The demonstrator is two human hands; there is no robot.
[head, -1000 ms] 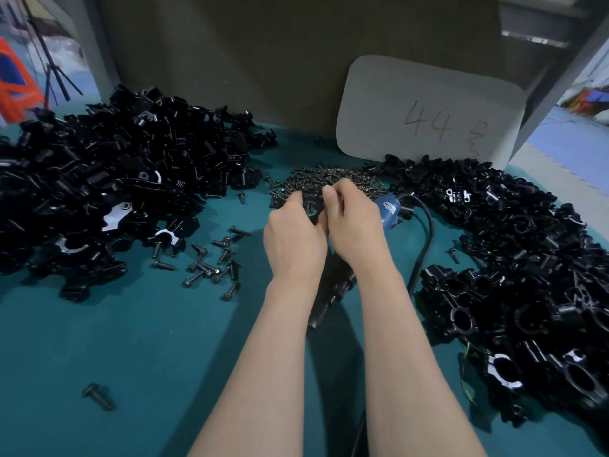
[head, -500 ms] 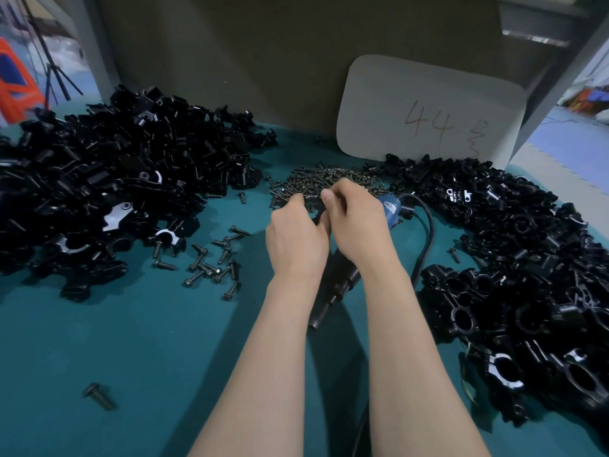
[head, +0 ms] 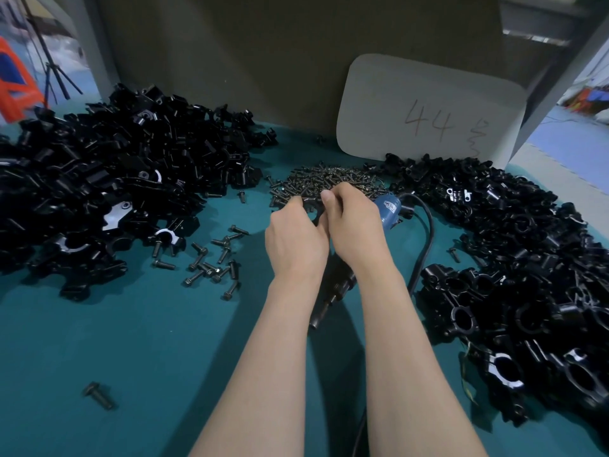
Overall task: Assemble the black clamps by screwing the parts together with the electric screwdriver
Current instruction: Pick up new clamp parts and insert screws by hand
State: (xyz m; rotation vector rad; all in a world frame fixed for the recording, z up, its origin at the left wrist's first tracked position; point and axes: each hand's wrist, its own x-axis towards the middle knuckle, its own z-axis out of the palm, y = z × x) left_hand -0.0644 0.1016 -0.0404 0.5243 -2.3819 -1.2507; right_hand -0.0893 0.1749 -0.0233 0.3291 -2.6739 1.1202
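My left hand and my right hand meet at the near edge of the small screw pile. Their curled fingers hold a black clamp part between them, and most of it is hidden. My right thumb presses down at the top of that part. The electric screwdriver, blue-bodied with a black front end, lies on the teal table under my hands, its tip toward me. A big heap of black clamp parts is on the left and another heap on the right.
Several loose bolts lie left of my hands and a single bolt sits near the front left. The screwdriver's black cable loops right of my right wrist. A grey card marked 44 leans on the back wall.
Both hands have stayed together at the screw pile, with only small finger movements on the part between them. The screwdriver has not moved.
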